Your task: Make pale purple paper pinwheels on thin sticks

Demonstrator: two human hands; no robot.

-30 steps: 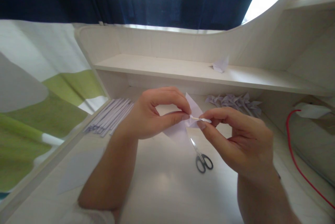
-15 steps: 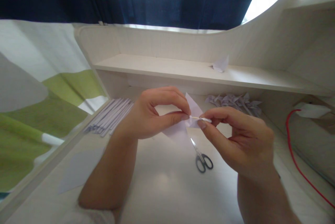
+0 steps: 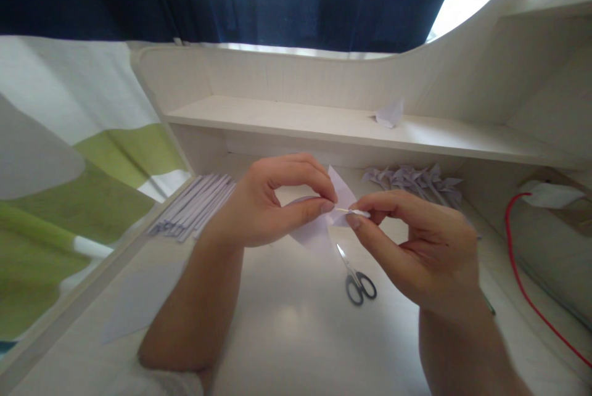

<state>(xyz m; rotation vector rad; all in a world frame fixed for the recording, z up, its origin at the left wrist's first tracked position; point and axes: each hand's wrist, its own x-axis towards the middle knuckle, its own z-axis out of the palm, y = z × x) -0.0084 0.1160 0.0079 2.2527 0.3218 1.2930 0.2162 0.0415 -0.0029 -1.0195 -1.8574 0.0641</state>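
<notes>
A small folded piece of pale lilac paper is held up over the white desk. My left hand pinches its left side between thumb and forefinger. My right hand pinches a thin folded edge of the same paper with thumb and forefinger. The fingertips of both hands nearly meet at the fold. Below them on the desk lie small scissors with black handles.
A stack of paper strips lies at the left desk edge, and a flat sheet nearer me. Several folded paper figures sit at the back right, one more on the shelf. A red cable runs along the right.
My right hand has shifted very slightly left and down along the fold. The left hand and the paper have stayed in place.
</notes>
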